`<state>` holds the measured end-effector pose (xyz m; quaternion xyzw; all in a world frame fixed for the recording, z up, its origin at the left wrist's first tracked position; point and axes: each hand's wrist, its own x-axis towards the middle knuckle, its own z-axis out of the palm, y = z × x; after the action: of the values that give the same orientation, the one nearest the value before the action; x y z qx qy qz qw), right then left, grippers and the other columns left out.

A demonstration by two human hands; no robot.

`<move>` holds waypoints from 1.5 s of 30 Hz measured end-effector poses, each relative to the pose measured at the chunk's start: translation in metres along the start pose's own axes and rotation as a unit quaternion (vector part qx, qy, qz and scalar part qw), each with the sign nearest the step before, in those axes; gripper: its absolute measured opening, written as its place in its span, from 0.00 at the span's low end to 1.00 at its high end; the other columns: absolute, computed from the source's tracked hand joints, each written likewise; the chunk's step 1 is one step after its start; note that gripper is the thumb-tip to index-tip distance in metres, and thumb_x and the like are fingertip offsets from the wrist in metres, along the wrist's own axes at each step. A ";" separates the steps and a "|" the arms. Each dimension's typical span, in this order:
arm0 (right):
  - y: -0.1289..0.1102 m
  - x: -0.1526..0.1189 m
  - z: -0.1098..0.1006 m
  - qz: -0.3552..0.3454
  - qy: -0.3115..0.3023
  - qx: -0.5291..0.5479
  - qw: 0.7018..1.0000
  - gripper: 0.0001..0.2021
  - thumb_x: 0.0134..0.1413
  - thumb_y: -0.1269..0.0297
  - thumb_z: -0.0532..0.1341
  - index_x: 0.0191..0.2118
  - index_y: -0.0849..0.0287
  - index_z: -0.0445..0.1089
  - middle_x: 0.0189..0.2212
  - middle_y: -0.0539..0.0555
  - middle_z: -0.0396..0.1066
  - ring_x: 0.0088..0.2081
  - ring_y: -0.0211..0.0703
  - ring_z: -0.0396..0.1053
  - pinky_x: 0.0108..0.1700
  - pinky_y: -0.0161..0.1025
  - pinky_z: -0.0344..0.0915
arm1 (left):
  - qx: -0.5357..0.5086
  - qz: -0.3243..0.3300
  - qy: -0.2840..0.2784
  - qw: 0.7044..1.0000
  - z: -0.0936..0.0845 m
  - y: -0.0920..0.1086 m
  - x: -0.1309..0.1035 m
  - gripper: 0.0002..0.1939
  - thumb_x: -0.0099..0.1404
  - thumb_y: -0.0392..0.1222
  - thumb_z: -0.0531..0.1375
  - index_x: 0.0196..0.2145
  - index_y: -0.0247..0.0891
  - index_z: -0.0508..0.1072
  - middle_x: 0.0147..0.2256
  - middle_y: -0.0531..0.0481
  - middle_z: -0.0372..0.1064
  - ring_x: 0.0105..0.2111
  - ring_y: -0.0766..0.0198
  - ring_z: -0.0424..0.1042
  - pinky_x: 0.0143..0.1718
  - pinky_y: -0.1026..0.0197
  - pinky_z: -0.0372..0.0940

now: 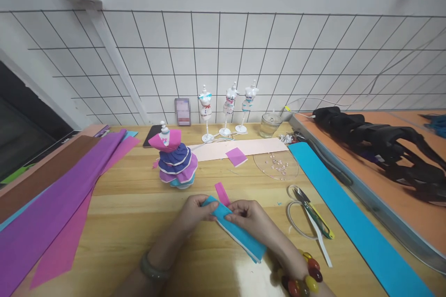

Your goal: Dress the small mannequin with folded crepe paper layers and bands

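A folded blue strip (240, 234) with a white lower edge slants down to the right between my hands. My left hand (197, 213) pinches its upper left end, thumb on top. Further along, my right hand (249, 218) grips the strip's upper edge between thumb and fingers. Just behind the strip lies a small pink piece (222, 193), its lower end near my right fingers. Beyond my left hand stands a small dress form (177, 162) with a pink top and a ruffled skirt in navy, purple and blue.
Purple strips (62, 199) lie at left. Scissors (313, 213) and a long blue strip (351, 209) are at right. Behind are three white dress forms (206, 106), a water glass (271, 125), a purple square (236, 157) and a clear dish of gems (277, 166).
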<state>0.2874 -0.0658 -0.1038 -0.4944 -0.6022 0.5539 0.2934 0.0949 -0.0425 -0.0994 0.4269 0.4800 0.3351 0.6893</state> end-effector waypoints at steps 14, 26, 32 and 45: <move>-0.006 0.000 -0.020 0.016 0.064 0.023 0.998 0.16 0.46 0.53 0.64 0.27 0.64 0.75 0.21 0.52 0.72 0.24 0.38 0.65 0.27 0.34 0.59 | -0.054 0.035 0.102 0.993 0.000 0.004 0.002 0.24 0.40 0.56 0.71 0.25 0.31 0.72 0.22 0.52 0.70 0.23 0.69 0.69 0.25 0.65 0.71; -0.005 0.000 -0.038 0.020 0.109 0.102 0.989 0.20 0.35 0.50 0.70 0.31 0.62 0.75 0.27 0.55 0.76 0.27 0.40 0.70 0.30 0.37 0.64 | -0.091 0.054 0.126 0.986 -0.001 0.006 0.000 0.23 0.42 0.53 0.70 0.27 0.32 0.70 0.24 0.54 0.70 0.25 0.69 0.69 0.25 0.65 0.72; -0.001 0.001 -0.046 0.026 0.142 0.130 0.981 0.23 0.32 0.49 0.71 0.34 0.61 0.73 0.27 0.53 0.75 0.26 0.39 0.70 0.30 0.36 0.64 | -0.061 0.052 0.145 0.986 -0.002 0.004 0.002 0.24 0.44 0.56 0.68 0.30 0.34 0.69 0.25 0.55 0.69 0.23 0.68 0.69 0.18 0.66 0.69; -0.013 -0.004 -0.044 0.033 0.117 0.125 0.985 0.31 0.39 0.46 0.68 0.46 0.63 0.69 0.22 0.46 0.66 0.24 0.39 0.70 0.30 0.38 0.69 | -0.031 0.109 0.159 0.981 -0.002 0.005 0.001 0.22 0.48 0.57 0.66 0.29 0.36 0.68 0.20 0.56 0.69 0.19 0.66 0.71 0.18 0.67 0.66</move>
<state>0.3253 -0.0517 -0.0811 -0.5349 -0.4735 0.5721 0.4030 0.0932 -0.0389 -0.0960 0.3964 0.5229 0.4868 0.5766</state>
